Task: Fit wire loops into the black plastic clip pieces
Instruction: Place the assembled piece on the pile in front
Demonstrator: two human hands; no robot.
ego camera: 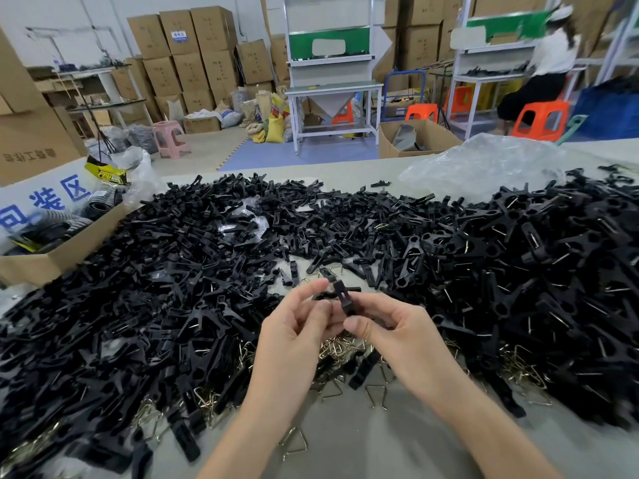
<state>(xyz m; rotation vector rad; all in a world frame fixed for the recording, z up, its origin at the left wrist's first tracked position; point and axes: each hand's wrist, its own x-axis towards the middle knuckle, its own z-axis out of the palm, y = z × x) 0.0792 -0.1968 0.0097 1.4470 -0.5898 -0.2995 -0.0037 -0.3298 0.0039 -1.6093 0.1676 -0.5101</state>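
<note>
Near the table's (345,444) front edge, loose wire loops (375,395) lie flat. Just beyond, the left hand (294,337) and right hand (390,333) pinch one black clip piece (345,299) together above the table, its long axis pointing away, tilted slightly left. Clip heaps (173,288) spread on both sides. At far left, a cardboard box (41,257) shows blue characters "装区".

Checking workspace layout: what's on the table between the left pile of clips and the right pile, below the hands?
Head view: mostly bare table, with loose wire loops and a few stray black clip pieces.
</note>
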